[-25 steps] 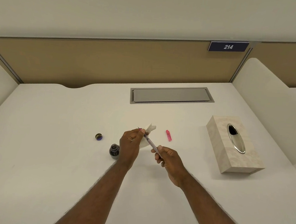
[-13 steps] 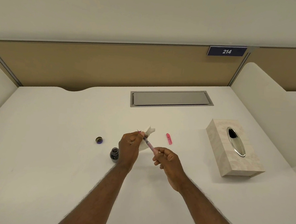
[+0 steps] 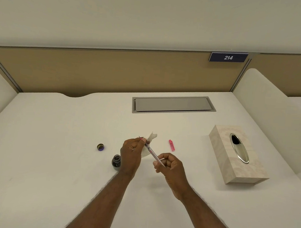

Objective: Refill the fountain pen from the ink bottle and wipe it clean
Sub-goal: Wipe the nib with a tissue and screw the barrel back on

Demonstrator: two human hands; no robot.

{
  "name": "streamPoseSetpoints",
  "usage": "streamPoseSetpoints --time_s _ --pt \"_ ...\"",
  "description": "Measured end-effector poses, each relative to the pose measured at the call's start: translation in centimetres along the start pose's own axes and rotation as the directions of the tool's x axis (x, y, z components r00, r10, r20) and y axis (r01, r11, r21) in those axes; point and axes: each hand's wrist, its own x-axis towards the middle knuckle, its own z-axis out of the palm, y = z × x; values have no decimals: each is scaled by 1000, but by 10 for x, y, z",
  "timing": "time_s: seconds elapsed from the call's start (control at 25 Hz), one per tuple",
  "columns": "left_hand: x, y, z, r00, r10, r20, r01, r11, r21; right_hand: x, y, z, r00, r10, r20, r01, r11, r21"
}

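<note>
I hold a slim clear fountain pen (image 3: 152, 153) slanted between both hands above the white desk. My right hand (image 3: 169, 165) pinches its rear end. My left hand (image 3: 131, 152) grips a crumpled white tissue (image 3: 151, 137) pressed around the pen's front section; the dark nib tip pokes out past my fingers. The open ink bottle (image 3: 116, 162) stands just left of my left wrist. Its purple cap (image 3: 100, 147) lies further left. A pink pen cap (image 3: 171, 145) lies on the desk to the right of the tissue.
A beige tissue box (image 3: 231, 164) with an oval metal slot stands at the right. A grey cable hatch (image 3: 173, 104) is set into the desk at the back. Tan partition panels enclose the desk, with a sign reading 214 (image 3: 228, 57).
My hands and the pen stay almost in place; the left hand shifts slightly along the pen's front with the tissue. The view has tilted a little downward.
</note>
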Motion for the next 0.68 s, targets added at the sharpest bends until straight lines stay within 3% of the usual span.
streamPoseSetpoints --time_s 0.68 --pt "5 4 -1 1000 5 -27 -5 1000 6 3 -6 4 998 -41 -45 38 998 -53"
